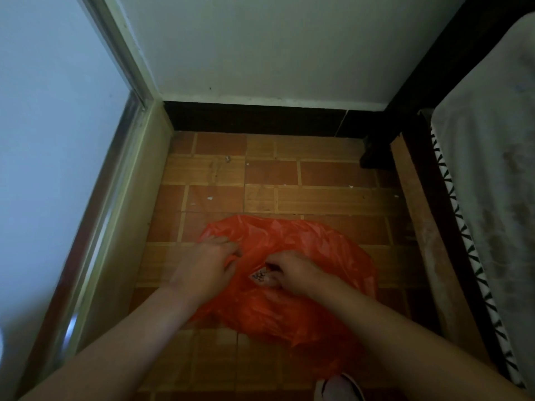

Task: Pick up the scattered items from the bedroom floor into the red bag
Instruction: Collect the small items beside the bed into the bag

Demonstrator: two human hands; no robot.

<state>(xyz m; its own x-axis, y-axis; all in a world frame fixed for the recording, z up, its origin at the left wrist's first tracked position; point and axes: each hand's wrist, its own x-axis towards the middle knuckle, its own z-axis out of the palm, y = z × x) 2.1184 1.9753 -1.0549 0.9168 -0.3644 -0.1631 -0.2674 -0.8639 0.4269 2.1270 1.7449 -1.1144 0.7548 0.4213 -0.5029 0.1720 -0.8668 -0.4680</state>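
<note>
Right hand (292, 270) grip pinches a small patterned item (260, 276) at the red bag (318, 256) mouth. Left hand (207, 261) grips the rim. Bag lies on the floor (318, 175). Advise widening the mouth before release; white scraps (210, 198) remain.

Thin glossy crinkled plastic red bag (304, 244) lies on a matt wood-patterned floor (318, 175) beside a shiny metal doorframe (115, 180)

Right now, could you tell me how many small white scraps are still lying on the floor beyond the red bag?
5 visible: one far left, one beside it, one nearer left, two toward the bed. The red bag may hide more.
</note>
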